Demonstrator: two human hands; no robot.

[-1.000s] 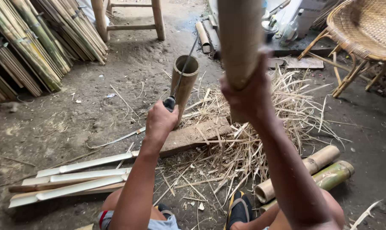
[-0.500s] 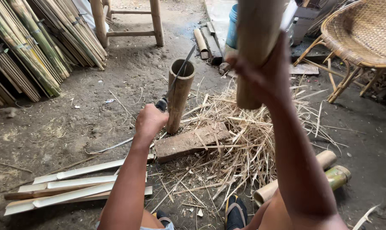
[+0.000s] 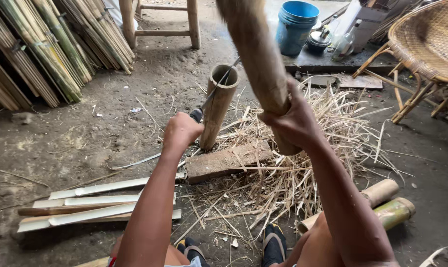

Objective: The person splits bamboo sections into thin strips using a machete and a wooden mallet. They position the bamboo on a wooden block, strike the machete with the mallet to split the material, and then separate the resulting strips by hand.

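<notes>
1. The left hand [image 3: 180, 131] is closed around the dark handle of a thin metal blade [image 3: 218, 88], its fingers wrapped tight; the blade slants up from the fist and lies across the open top of an upright hollow tan bamboo tube [image 3: 219, 105].
2. That tube stands on the dirt floor [image 3: 85, 138], its foot just beside a flat brown wooden block [image 3: 229, 160] that lies among dry straw-coloured bamboo shavings [image 3: 303, 168].
3. The right hand [image 3: 294, 120] grips a thick tan bamboo club [image 3: 256, 59], fingers curled fully round it; the club is raised and tilted, its upper end out of view, to the right of the tube and above the block.
4. Pale split bamboo strips [image 3: 95, 202] lie flat on the floor to the left of the left forearm.
5. Two short bamboo sections [image 3: 382, 202] lie at lower right.
6. Bundled long bamboo slats [image 3: 41, 49] lean at upper left; a blue plastic bucket [image 3: 295, 22] and a woven rattan chair [image 3: 426, 39] stand farther back.
</notes>
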